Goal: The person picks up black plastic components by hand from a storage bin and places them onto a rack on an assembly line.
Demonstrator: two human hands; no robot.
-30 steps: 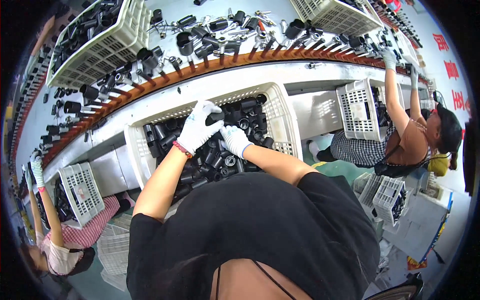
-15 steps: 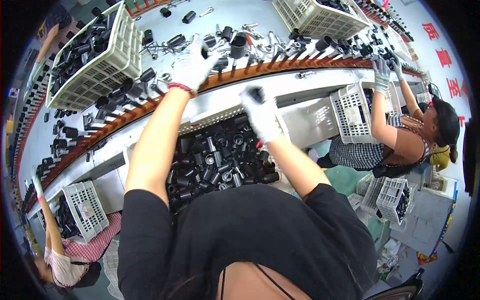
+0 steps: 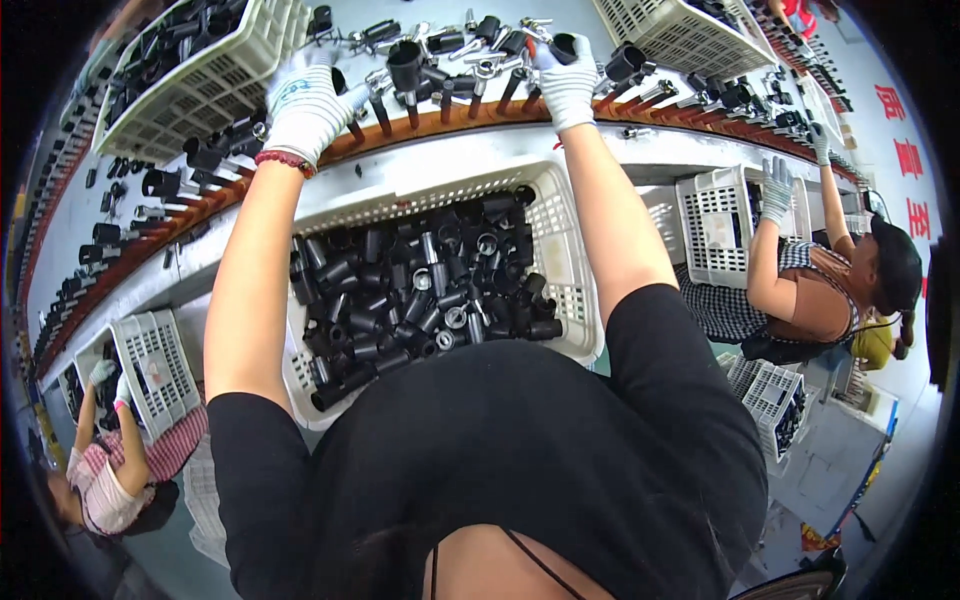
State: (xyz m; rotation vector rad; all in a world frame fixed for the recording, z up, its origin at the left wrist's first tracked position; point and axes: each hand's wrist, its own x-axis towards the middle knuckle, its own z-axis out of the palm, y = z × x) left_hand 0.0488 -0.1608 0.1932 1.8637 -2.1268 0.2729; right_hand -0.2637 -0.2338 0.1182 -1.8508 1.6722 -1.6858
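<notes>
My left hand (image 3: 305, 110), in a white striped glove, reaches to the far left over the wooden peg rail (image 3: 430, 122). A black plastic sleeve (image 3: 338, 78) sits between its thumb and fingers, partly hidden. Farther right, my right hand (image 3: 568, 90), gloved alike, closes around another black sleeve (image 3: 564, 46) above the rail. Between the hands, a wide black sleeve (image 3: 405, 68) stands upright at the rail, with loose metal fittings (image 3: 485, 68) behind it. A cream crate (image 3: 565, 225) in front of my body holds many black sleeves (image 3: 400, 290), some with metal inside.
Large crates of black parts stand on the bench at the far left (image 3: 215, 105) and far right (image 3: 690, 50). One co-worker (image 3: 815, 280) works on the right, another (image 3: 120, 465) at lower left. Each has a crate alongside. Stacked crates (image 3: 765, 400) stand at lower right.
My left hand has moved left along the rail. My right hand has gone from above the crate up to the far side of the rail. The lower-left co-worker's hands are now at their crate.
</notes>
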